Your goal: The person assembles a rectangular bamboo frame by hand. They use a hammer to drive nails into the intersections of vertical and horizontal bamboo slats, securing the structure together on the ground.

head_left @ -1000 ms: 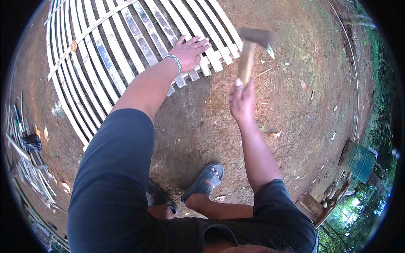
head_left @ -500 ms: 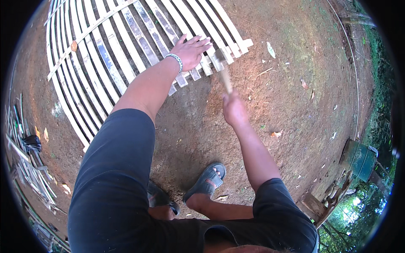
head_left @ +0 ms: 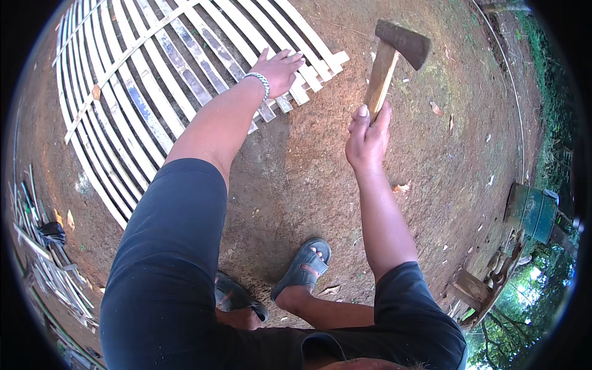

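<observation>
A hatchet (head_left: 383, 77) with a wooden handle and a dark metal head is raised in my right hand (head_left: 368, 139), whose fingers wrap round the lower handle. The hatchet is apart from the slats, out over the bare soil. My left hand (head_left: 279, 73) lies with fingers spread on the near right end of a panel of pale wooden slats (head_left: 179, 46). A braided bracelet circles that wrist. The slats lie side by side on the ground, some with dark stains, and a thin crosspiece (head_left: 126, 52) runs over them at the left.
My sandalled feet (head_left: 305, 268) stand on brown soil near the panel. At the far left lies a heap of thin sticks (head_left: 58, 277) with a black bag (head_left: 52, 233). A green container (head_left: 531, 213) and a wooden block (head_left: 473, 288) are at the right, beside greenery.
My right hand has lifted the hatchet up and to the right, away from the slat ends. My left hand stays spread on the slats. The view has shifted slightly.
</observation>
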### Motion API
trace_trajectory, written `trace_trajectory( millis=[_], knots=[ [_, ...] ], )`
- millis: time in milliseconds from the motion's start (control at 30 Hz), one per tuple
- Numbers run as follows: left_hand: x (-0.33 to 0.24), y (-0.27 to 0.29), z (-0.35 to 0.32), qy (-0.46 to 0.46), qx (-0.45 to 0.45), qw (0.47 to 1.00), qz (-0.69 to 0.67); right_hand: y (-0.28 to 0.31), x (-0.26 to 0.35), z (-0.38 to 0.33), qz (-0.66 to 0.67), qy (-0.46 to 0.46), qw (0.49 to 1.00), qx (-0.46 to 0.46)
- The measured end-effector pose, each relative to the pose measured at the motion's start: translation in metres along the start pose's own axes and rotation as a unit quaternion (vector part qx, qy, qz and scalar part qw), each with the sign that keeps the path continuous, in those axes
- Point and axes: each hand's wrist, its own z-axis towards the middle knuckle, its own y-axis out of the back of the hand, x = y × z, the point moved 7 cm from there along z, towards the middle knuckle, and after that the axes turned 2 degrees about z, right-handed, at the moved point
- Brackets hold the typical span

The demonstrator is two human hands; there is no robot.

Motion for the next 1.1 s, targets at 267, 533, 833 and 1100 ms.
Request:
trace_trajectory(
  millis=[267,533,833,1100],
  knots=[
    [-0.008,-0.008,-0.002,-0.016,0.026,0.999,0.024,-0.054,-0.047,-0.016,-0.225,-0.067,0.951,0.203],
    [-0.008,-0.002,0.0,-0.018,0.019,1.0,0.012,-0.064,-0.063,-0.015,-0.204,-0.077,0.951,0.221],
    [-0.002,-0.007,-0.003,-0.02,0.01,1.0,0.015,-0.048,-0.02,0.003,0.019,-0.136,0.985,0.107],
    [-0.005,-0.009,-0.004,-0.017,0.022,1.0,0.01,-0.051,-0.022,-0.009,-0.089,-0.097,0.977,0.169]
  ],
)
